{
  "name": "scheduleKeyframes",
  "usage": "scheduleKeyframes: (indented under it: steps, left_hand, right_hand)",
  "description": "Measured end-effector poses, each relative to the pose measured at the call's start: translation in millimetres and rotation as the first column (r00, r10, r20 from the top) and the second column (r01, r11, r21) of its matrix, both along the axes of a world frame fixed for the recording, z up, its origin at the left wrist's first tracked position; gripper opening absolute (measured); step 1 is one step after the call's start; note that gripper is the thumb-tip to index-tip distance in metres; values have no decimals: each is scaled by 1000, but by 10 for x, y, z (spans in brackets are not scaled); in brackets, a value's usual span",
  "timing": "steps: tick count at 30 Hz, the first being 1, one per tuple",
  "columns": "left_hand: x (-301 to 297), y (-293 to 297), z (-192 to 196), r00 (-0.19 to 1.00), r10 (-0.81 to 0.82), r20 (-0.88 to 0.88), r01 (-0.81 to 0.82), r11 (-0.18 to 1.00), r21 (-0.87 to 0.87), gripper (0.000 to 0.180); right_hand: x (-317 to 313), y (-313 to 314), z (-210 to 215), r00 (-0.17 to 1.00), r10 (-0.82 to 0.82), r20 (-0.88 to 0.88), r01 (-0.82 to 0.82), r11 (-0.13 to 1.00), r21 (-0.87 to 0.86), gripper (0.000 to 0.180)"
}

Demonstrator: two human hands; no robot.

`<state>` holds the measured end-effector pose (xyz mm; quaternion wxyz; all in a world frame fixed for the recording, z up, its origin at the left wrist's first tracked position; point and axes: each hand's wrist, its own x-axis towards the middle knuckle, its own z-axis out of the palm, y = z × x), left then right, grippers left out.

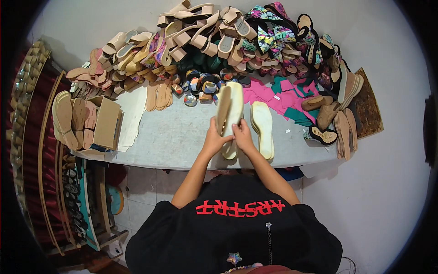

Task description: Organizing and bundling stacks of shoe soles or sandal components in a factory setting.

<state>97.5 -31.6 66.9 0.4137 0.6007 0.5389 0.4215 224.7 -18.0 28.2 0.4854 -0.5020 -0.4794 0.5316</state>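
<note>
The left hand [212,139] is gripping a tan insole [222,111] and the right hand [242,137] is holding a pale shoe sole [233,114] upright over the grey table [178,132]. Their lower ends are hiding behind the fingers (contact unclear). Another sole [263,128] is lying just beside, near the table's front edge.
</note>
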Motion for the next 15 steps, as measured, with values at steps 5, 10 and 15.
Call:
scheduleKeyframes:
  steps: [5, 10, 15]
  left_hand:
    - [169, 125, -413, 990, -91, 109, 94, 995, -23, 51]
    - [273, 176, -222, 894, -12, 448, 150, 950, -274, 37]
    - [298, 267, -323, 958, -52, 281, 93, 987, -134, 37]
  right_hand:
    - [598, 86, -159, 925, -297, 236, 269, 952, 144, 18]
    - [1081, -24, -116, 729, -443, 521, 428, 890, 157, 25]
    - [1225, -103, -240, 700, -394, 596, 407, 905, 120, 30]
